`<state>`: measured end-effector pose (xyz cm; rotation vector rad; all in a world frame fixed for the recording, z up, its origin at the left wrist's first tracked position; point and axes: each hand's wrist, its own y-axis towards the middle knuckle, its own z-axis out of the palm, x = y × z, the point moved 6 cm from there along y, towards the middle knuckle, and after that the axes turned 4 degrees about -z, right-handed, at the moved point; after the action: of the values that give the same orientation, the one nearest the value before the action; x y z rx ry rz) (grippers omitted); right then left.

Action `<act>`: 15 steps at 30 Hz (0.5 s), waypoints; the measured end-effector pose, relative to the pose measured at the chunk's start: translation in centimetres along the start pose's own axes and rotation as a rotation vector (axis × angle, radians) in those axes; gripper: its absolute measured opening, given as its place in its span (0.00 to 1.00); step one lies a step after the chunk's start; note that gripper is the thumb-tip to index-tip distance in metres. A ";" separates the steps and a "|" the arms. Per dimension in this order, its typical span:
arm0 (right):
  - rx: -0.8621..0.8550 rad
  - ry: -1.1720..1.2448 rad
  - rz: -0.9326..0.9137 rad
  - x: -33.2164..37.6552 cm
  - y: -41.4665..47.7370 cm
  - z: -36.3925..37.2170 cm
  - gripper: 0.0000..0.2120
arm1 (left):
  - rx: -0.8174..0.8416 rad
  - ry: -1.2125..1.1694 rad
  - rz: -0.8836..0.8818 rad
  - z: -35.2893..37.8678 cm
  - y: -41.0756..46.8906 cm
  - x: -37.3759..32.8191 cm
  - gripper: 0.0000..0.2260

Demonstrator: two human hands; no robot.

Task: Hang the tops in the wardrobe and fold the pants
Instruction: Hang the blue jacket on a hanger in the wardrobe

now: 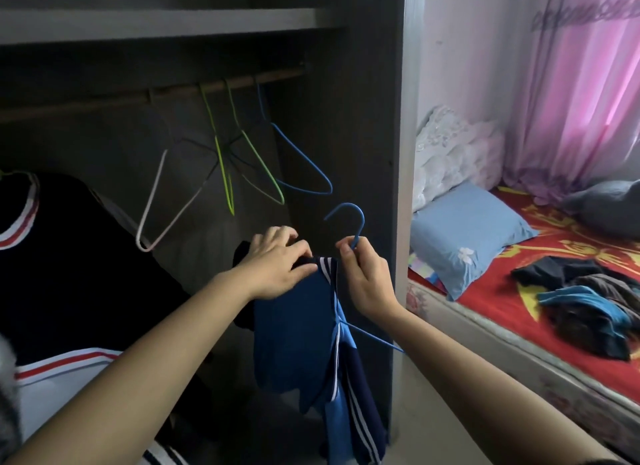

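While the right hand (363, 277) pinches the hanger (361, 222) by its neck and the left hand (273, 260) grips the top (294, 326) by the collar, mid-air before the wardrobe (346, 118), I'd seat both shoulders, then hook the rail (221, 85) at 11 o'clock.

— Where does the blue hanger (350, 219) go?
— Into the blue striped top (294, 326). Only the hook and one arm show; cloth hides the other arm. The left hand (273, 262) covers part of the collar, and the hem runs off the bottom border.
— And along the edges?
— The black top (69, 257) with red-and-white trim is cut by the left border. A grey blur (6, 395) below it is unreadable. The clothes heap (588, 305) on the bed (502, 288) is too dark to sort.
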<state>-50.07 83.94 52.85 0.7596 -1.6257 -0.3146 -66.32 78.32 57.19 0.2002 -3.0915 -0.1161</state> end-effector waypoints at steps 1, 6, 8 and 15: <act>0.005 0.004 -0.016 0.1 0.0 0.0 0.08 | 0.032 -0.043 0.024 0.6 0.3 -0.2 0.14; 0.044 -0.103 -0.081 0.1 0.8 -0.7 0.08 | -0.036 -0.446 -0.035 1.7 0.6 -0.9 0.09; -0.006 -0.338 -0.160 -0.6 0.7 -1.5 0.12 | -0.129 -0.443 -0.040 1.4 0.6 -1.0 0.07; 0.063 -0.711 -0.299 -5.4 -4.9 -2.2 0.13 | -0.424 -0.609 -0.168 -1.3 0.7 2.4 0.07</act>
<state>-46.38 84.18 46.20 1.0103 -2.1884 -0.8205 -68.71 78.62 58.63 0.4820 -3.5097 -1.0008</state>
